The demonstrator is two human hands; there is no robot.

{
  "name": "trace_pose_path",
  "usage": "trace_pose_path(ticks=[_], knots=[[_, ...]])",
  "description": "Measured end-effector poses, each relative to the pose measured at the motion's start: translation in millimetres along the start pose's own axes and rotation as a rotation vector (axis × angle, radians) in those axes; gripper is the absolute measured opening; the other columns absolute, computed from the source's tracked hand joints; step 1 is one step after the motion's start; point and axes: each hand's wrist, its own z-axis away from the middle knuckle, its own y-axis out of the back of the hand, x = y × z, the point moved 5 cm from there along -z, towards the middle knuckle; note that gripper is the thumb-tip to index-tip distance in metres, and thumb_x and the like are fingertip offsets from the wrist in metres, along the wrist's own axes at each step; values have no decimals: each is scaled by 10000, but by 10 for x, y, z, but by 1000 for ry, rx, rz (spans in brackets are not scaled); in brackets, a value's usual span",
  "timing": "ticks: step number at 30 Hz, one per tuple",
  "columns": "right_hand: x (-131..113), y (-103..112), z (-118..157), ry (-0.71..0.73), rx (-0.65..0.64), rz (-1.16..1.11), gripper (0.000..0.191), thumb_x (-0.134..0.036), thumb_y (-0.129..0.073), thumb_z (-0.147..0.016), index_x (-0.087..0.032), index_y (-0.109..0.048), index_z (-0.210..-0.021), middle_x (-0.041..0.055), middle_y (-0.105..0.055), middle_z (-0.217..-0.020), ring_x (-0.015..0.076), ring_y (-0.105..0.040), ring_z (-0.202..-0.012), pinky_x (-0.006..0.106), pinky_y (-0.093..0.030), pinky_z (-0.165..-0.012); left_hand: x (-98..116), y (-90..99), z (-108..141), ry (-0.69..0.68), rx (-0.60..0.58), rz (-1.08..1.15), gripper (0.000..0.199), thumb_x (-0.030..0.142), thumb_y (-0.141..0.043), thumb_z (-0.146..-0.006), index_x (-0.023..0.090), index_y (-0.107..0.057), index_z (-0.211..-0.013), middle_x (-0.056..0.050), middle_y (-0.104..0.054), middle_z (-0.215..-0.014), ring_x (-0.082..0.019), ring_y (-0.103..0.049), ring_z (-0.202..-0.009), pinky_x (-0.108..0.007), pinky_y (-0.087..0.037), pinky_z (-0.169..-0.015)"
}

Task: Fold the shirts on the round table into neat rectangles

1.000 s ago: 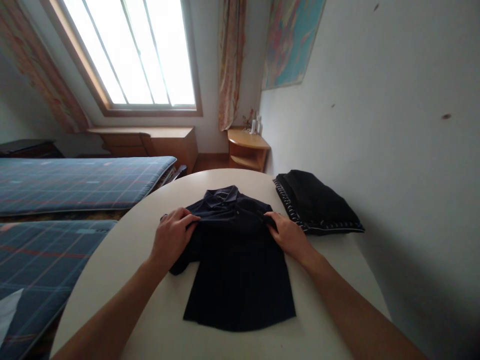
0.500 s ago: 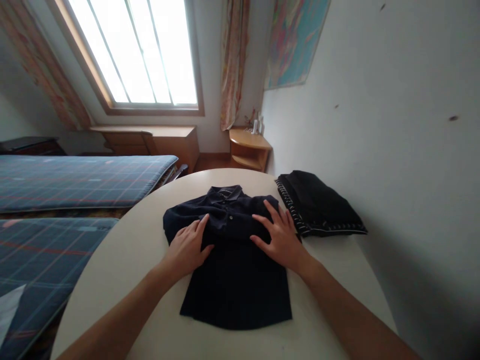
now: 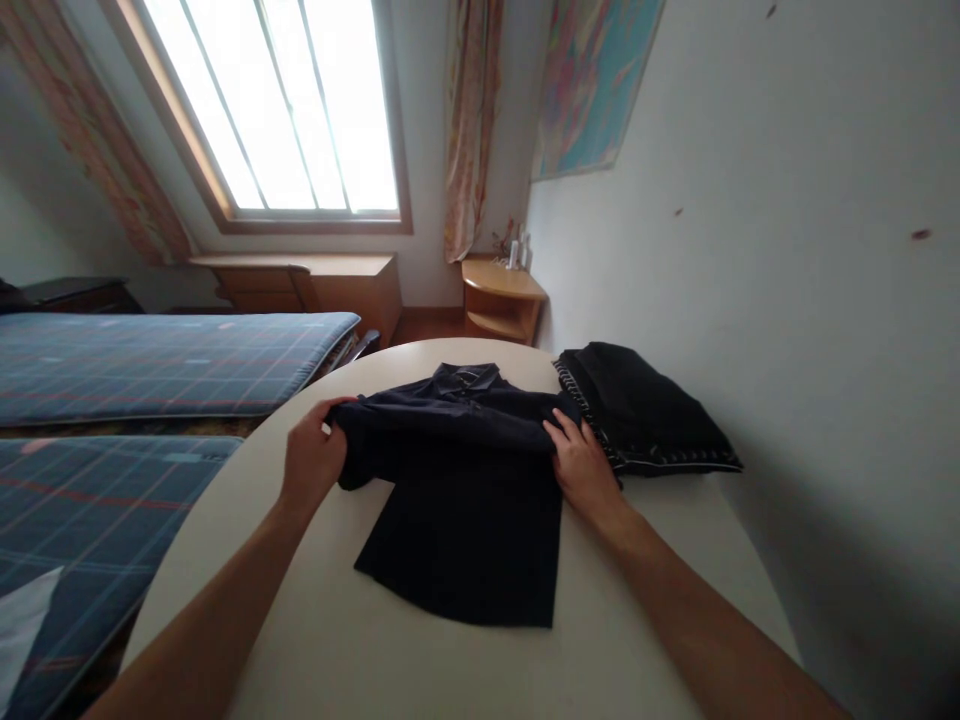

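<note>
A dark navy short-sleeved polo shirt (image 3: 465, 500) lies front up on a round cream table (image 3: 420, 670), its collar toward the far edge and its hem toward me. A raised fold crosses its chest. At the left sleeve, my left hand (image 3: 315, 455) is closed, pinching the cloth between thumb and fingers. My right hand (image 3: 589, 465) grips the opposite sleeve, with its fingers over the cloth and the thumb hidden. That sleeve end reaches the folded black clothes (image 3: 645, 410) on the table's right side.
A white wall (image 3: 787, 330) stands close on the right. Left of the table are beds with blue plaid mattresses (image 3: 172, 365). Beyond the table are a corner shelf (image 3: 502, 280), a desk (image 3: 337, 265) and a bright window (image 3: 277, 110).
My left hand has moved left from the chest to the sleeve and taken hold of it. My right hand has shifted slightly right and closed on cloth. The shirt is spread wider, its hem turned.
</note>
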Motion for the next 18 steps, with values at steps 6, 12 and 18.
trace_pose_path(ticks=[6,12,18], knots=[[-642,348,96,145,-39,-85,345,-138,-546,-890,-195,-634,-1219,129,-580,-1335,327,-448,-1337,520,-426,-1091,127,-56,59,-135,-24,77,364,153,-448,-797,189,-725,-1030,-67,-657,-1009,-210,-637,-896,-317,-524,-803],[-1050,257,338,337,-484,-231,213,-327,-736,-861,-220,-666,-1031,70,-642,-1137,253,-589,-1072,410,-513,-920,110,-118,57,-56,-98,308,333,226,-489,-803,172,-700,-1053,-73,-688,-1073,-216,-650,-951,-288,-547,-734],[-945,96,288,377,-444,-72,39,-217,-652,-926,-183,-637,-932,73,-651,-1077,238,-610,-1009,368,-505,-849,119,-243,46,-134,-216,415,348,261,-461,-852,167,-656,-1125,-100,-645,-1278,-252,-572,-1234,-439,-383,-1135]])
